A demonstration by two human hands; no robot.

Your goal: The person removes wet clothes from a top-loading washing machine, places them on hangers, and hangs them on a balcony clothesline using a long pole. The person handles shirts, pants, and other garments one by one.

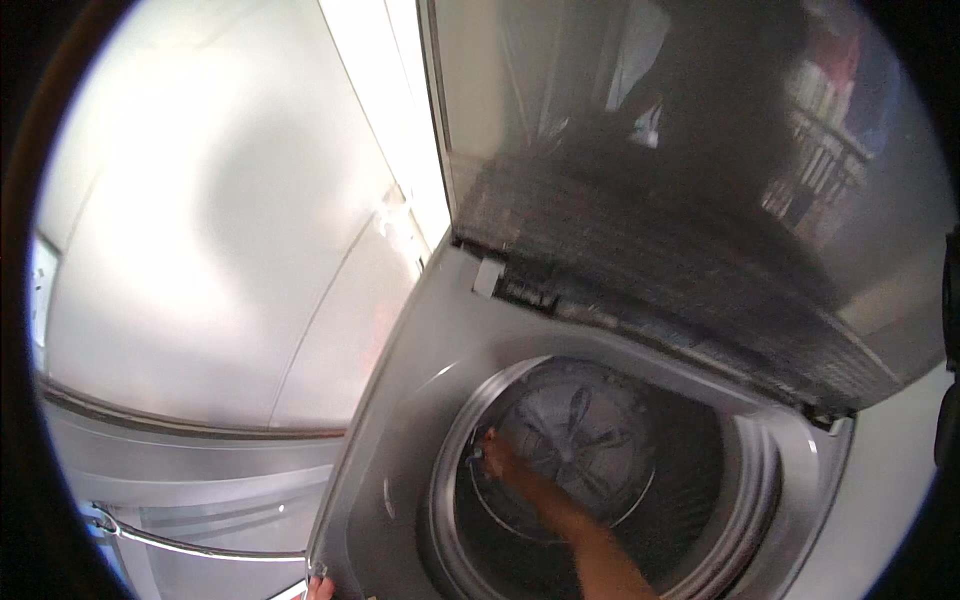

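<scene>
A grey top-loading washing machine (375, 480) stands before me with its dark, glossy lid (675, 187) raised. My right arm reaches down through the round opening into the metal drum (675, 487). Deep inside, my right hand (495, 454) is at the left wall of the drum. Something small and pale shows beside its fingers, but blur hides whether the hand grips it. At the drum's bottom lies a ribbed round pulsator (566, 442). Only the fingertips of my left hand (321, 589) show, touching the machine's near left corner.
Left of the machine is a pale, brightly lit wall (247, 262). Below it, a thin metal rod or hose (202, 550) runs towards the machine's side. The lid is hinged (525, 289) along the far edge and reflects a dark figure and a railing.
</scene>
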